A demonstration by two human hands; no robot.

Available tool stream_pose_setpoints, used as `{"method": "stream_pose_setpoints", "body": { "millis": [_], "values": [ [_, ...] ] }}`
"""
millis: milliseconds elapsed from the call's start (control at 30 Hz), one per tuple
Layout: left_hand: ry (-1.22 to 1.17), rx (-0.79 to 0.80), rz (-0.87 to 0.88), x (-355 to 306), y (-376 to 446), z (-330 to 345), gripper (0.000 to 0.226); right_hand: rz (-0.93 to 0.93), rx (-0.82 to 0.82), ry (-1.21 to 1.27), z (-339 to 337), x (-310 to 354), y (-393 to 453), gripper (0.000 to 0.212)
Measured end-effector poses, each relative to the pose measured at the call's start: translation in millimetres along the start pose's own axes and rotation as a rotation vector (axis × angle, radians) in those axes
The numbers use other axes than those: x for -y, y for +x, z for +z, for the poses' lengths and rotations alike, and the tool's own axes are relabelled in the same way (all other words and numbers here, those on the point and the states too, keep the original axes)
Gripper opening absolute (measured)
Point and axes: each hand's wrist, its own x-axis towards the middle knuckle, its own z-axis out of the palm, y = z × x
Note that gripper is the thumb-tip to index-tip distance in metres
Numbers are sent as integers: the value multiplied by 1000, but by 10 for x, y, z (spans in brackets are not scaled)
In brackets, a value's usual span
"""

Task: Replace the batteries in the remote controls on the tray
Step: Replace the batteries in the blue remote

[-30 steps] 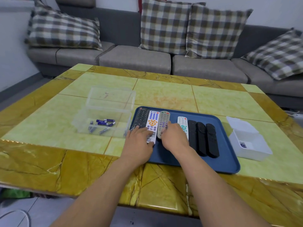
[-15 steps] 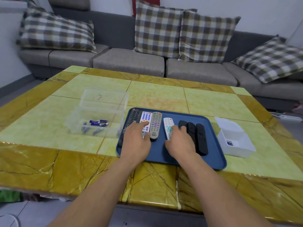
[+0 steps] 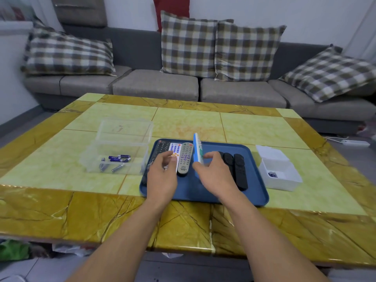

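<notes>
Two bare forearms reach forward over the near edge of the table (image 3: 61,210), which has a yellow-green tiled top with a golden marble border. The left hand (image 3: 161,176) hovers above the left part of the blue tray (image 3: 256,198), its fingers (image 3: 169,156) loosely spread and holding nothing, just over the white remote (image 3: 175,149) with blue buttons. The right hand (image 3: 215,171) holds the white and blue remote (image 3: 197,149) by its lower end; this remote stands tilted on its long edge, lifted off the tray, with the thumb on its near side and the other fingers (image 3: 211,155) curled around the far side. Between the two hands the grey remote (image 3: 185,157) lies flat on the tray, and a black remote (image 3: 161,146) lies at the far left of it. Right of the right hand, three black remotes (image 3: 239,169) lie side by side. Left of the tray stands a clear plastic box (image 3: 122,147) with its lid open and several batteries (image 3: 116,160) inside. Right of the tray is a small white box (image 3: 278,171), also open. Behind the table stands a grey sofa (image 3: 154,86) with checked pillows (image 3: 188,43).
</notes>
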Motion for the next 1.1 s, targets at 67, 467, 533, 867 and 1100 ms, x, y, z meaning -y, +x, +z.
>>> {"method": "stream_pose_setpoints", "body": {
  "millis": [67,467,533,867,1100],
  "values": [
    [-160,64,-178,-130,-77,-10,22,43,137,368,-95,113,-140,25],
    [-645,197,-262,-286,-234,59,38,-307,-126,203,-38,29,-306,15],
    [-603,250,-258,-231,-176,69,42,-453,-178,-40,-26,-32,-262,23],
    [-495,321,-284,-99,-28,229,40,-543,-101,-399,-78,-18,-77,19],
    [-461,284,-313,-65,52,217,41,-346,-4,-24,-89,-77,-34,20]
  ]
}}
